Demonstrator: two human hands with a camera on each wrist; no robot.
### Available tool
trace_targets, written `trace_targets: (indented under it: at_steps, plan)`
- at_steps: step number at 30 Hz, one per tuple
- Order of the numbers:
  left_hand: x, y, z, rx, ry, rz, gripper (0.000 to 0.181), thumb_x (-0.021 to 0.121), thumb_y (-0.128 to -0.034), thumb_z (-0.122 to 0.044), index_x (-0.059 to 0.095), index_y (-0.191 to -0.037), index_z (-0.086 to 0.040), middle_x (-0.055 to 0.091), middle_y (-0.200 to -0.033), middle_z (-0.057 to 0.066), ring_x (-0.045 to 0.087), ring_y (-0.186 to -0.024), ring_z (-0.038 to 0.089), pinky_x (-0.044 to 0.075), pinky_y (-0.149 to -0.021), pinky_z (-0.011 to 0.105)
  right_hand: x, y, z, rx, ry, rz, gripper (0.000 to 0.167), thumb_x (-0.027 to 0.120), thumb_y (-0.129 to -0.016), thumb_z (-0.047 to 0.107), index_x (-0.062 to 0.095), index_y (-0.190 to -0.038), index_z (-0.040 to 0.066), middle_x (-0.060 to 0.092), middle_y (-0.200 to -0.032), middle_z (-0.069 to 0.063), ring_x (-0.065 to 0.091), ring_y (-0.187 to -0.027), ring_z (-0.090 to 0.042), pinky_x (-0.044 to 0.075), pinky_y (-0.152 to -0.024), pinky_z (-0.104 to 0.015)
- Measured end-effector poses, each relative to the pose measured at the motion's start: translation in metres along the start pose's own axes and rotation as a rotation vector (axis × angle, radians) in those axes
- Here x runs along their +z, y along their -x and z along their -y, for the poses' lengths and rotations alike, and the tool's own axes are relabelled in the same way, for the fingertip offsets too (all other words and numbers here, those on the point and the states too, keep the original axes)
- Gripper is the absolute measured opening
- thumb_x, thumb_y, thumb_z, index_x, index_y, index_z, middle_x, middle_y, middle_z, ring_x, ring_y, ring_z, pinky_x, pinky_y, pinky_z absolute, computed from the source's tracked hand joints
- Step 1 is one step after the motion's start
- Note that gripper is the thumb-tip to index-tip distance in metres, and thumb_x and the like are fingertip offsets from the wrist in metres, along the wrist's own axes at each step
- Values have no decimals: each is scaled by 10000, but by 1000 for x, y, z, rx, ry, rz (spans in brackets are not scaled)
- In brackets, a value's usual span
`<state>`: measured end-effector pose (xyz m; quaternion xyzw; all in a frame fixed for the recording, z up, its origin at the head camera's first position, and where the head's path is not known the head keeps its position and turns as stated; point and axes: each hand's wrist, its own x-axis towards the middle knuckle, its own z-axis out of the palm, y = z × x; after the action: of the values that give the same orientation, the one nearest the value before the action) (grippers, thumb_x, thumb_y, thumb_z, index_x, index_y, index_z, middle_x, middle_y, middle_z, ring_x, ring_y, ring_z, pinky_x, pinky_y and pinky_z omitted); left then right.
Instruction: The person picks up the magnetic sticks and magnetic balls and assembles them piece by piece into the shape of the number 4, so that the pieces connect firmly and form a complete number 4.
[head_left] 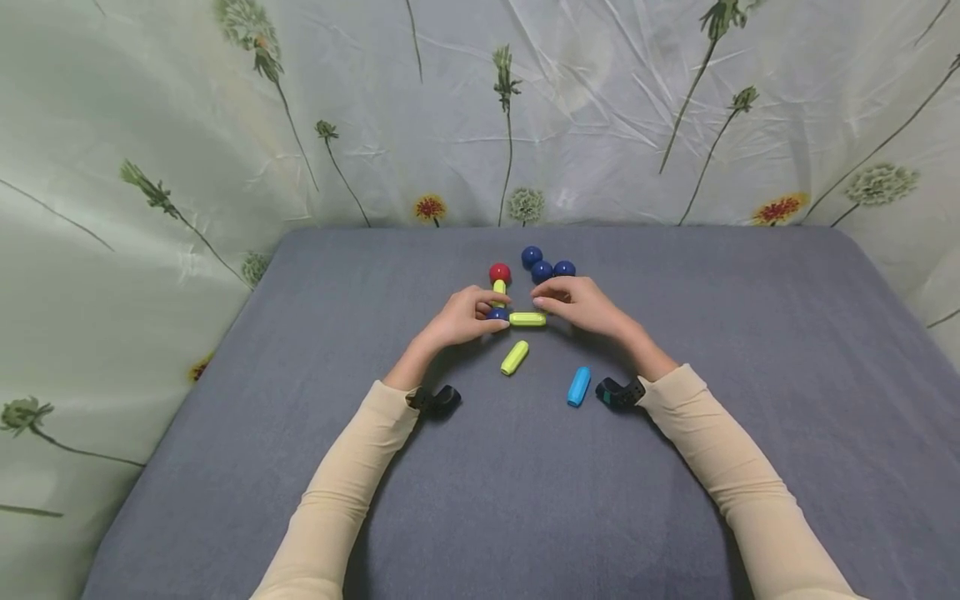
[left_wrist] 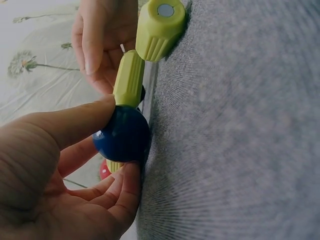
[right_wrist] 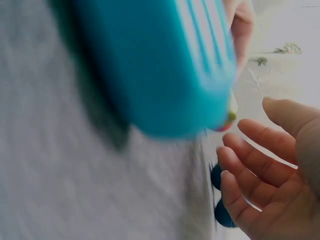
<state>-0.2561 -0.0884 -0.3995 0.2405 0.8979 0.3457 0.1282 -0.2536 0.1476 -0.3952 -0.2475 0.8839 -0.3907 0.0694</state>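
Observation:
My left hand (head_left: 467,318) holds a dark blue ball (left_wrist: 124,134) between thumb and fingers. A yellow-green stick (head_left: 527,319) touches the ball's right side, and another yellow-green stick (head_left: 499,292) runs from behind the ball to a red ball (head_left: 499,272). Just right of the first stick is my right hand (head_left: 576,302), its fingers parted and relaxed; in the right wrist view the right hand (right_wrist: 272,165) holds nothing. A loose yellow-green stick (head_left: 514,357) lies nearer the front, with a silvery end visible in the left wrist view.
Several dark blue balls (head_left: 542,272) sit together behind my right hand. A light blue stick (head_left: 579,386) lies beside the right wrist's black strap. The grey cloth surface (head_left: 480,500) ends at a flowered curtain (head_left: 450,125) behind.

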Motion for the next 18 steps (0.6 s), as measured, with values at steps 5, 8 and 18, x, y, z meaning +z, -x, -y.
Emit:
trace_targets:
  at_steps: [5,8,18]
  plan:
    - [-1,0,-1,6,4,-1,409,683,-854,-230,611,-1235,-99,591,-1143,158,601,-1071,289,508,-897,382,-8,-1,-6,15,39,-121,252,555,-938,180,649,-1113,24,677,-1044,-153,625,-911,-255,494,-818,-409]
    - [-1,0,0,13,10,-5,409,687,-851,-224,613,-1231,-95,591,-1136,159,602,-1071,285,509,-897,376,-10,-2,-10,32,52,-224,224,560,-933,155,643,-1088,16,666,-1015,-165,616,-881,-263,487,-793,-399]
    - [0,1,1,13,27,-6,411,687,-850,-216,611,-1234,-91,586,-1125,163,600,-1076,284,509,-899,362,-17,-10,-21,57,151,-314,398,621,-871,64,539,-1256,5,502,-1162,-244,557,-850,-328,454,-772,-429]
